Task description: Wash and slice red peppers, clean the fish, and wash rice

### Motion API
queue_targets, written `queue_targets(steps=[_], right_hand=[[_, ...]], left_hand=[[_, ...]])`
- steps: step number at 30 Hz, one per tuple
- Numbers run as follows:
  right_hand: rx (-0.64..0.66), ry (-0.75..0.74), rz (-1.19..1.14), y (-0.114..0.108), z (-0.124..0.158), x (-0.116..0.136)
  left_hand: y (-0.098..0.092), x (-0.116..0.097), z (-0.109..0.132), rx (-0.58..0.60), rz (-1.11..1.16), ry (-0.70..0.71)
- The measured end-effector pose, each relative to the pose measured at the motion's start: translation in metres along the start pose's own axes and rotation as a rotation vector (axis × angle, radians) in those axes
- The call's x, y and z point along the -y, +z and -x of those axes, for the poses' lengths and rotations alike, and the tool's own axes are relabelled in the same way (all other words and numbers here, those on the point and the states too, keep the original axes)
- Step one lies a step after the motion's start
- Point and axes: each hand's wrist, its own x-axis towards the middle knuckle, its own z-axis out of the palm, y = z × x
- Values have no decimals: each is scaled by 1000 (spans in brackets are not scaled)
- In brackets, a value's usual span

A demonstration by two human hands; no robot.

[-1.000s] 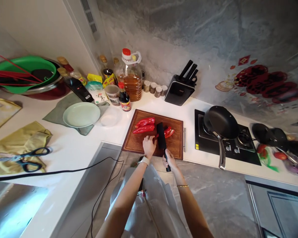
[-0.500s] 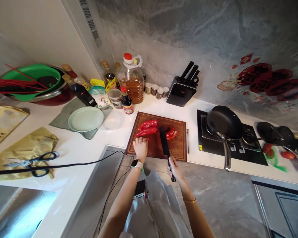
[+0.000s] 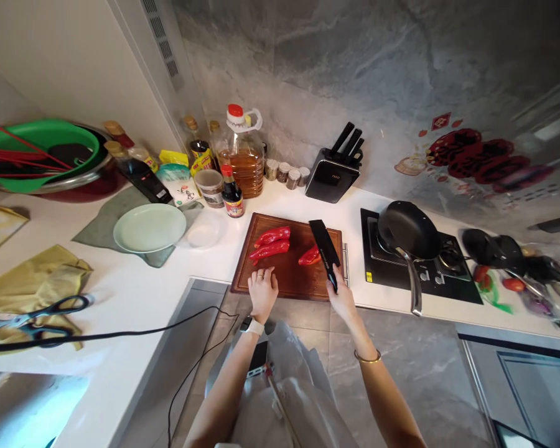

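My right hand [image 3: 341,294] grips the black handle of a kitchen knife [image 3: 325,247] with a wide black blade. The blade slants over the right part of a brown wooden cutting board [image 3: 289,277]. Just left of the blade lie red pepper pieces [image 3: 310,255], partly hidden by it. Two longer red peppers [image 3: 270,242] rest side by side on the board's left half. My left hand [image 3: 262,288] is over the board's front left edge, in front of those peppers, with its fingers apart and nothing seen in them.
A black frying pan [image 3: 408,231] sits on the gas hob [image 3: 376,274] to the right. Behind the board stand a knife block [image 3: 332,177], spice jars, an oil jug [image 3: 242,165] and sauce bottles. Leftward are a pale green plate [image 3: 150,228], scissors [image 3: 51,317] and a black cable [image 3: 135,333].
The knife has swung to the right, from left of the cut pepper pieces to their right side. My left hand has drawn back from the long peppers. The view has shifted slightly.
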Motion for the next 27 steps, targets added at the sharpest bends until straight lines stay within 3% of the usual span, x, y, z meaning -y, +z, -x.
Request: queue_targets(steps=[4, 10, 18, 23, 27], right_hand=[[-68, -193, 325, 15, 13, -21], [70, -92, 436, 57, 23, -69], [-35, -216, 326, 42, 29, -52], [65, -158, 263, 59, 32, -66], [89, -130, 189, 54, 30, -68]], left_hand=[[-2, -3, 12, -7, 61, -5], [-6, -15, 29, -1, 123, -13], [-4, -30, 54, -26, 162, -10], [-3, -36, 63, -16, 151, -20], [1, -47, 69, -3, 158, -2]])
